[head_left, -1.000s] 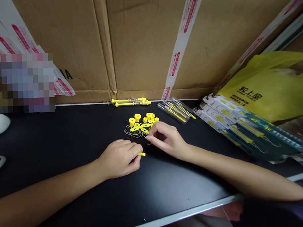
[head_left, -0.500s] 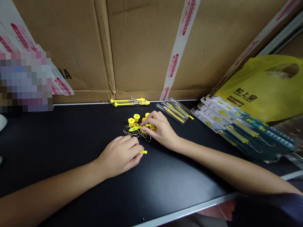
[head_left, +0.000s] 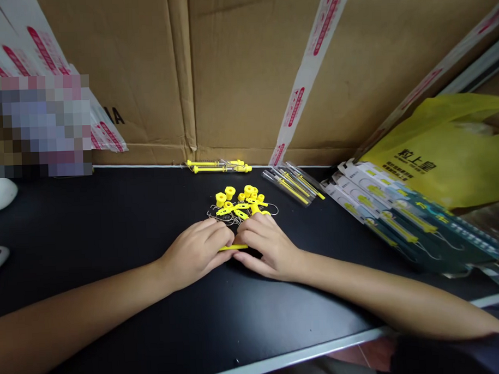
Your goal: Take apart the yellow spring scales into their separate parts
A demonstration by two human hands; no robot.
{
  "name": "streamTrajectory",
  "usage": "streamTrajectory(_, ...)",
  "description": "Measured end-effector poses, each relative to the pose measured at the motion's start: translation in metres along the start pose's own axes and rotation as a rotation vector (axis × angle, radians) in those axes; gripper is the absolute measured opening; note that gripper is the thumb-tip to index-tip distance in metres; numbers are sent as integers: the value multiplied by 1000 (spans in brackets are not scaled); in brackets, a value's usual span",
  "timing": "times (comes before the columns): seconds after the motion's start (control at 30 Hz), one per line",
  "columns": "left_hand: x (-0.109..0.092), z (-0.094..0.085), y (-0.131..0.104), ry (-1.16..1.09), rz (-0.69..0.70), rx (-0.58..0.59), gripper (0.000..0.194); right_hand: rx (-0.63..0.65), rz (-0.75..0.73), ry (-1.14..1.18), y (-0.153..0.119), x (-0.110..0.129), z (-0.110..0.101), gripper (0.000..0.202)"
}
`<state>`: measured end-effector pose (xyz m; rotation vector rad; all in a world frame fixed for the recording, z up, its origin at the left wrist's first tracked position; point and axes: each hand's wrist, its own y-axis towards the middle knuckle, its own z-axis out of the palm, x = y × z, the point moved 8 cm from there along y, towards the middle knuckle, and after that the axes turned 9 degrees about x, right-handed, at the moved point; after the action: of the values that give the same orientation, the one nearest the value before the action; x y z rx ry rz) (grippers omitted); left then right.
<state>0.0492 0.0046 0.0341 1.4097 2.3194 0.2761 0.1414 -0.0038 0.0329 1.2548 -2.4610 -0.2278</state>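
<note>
A thin yellow plastic rod [head_left: 235, 247] lies level between my two hands, a little above the black tabletop. My left hand [head_left: 198, 247] is closed around its left part, fingers curled over it. At the other end, my right hand [head_left: 270, 246] has its fingers bent against the rod, thumb below; whether a small part is also inside is hidden. Just beyond the fingers is a loose pile: yellow flanged caps [head_left: 221, 199], flat slotted yellow pieces [head_left: 242, 207] and bent wire hooks [head_left: 273, 208]. Small springs lie among them, partly covered.
Yellow rod tools with wire [head_left: 220, 166] lie along the cardboard [head_left: 245, 72] at the back. Clear packets [head_left: 292, 184] sit right of them. Printed packages [head_left: 389, 215] and a yellow bag [head_left: 445, 153] stand at the right. A white rounded object [head_left: 0, 194] is far left.
My right hand has come back from the pile towards my left hand and now meets the rod's right end. The pile's pieces are more exposed. The view has shifted slightly.
</note>
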Motion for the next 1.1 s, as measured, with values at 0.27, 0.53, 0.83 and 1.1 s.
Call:
streamTrajectory(0.27, 6, -2, 0, -39, -61, -43, 17, -214, 137, 306, -6, -28, -13, 18)
streamTrajectory(0.53, 24, -3, -5, -197, -244, -70, 36, -412, 288, 509, -17, -50, -20, 27)
streamTrajectory(0.83, 30, -2, -2, -195, -305, -2, 18, -409, 247, 419, -17, -44, -23, 22)
streamTrajectory(1.1, 17, 5, 2, -161, -137, 72, 25, -247, -31, -182, -13, -1, -16, 31)
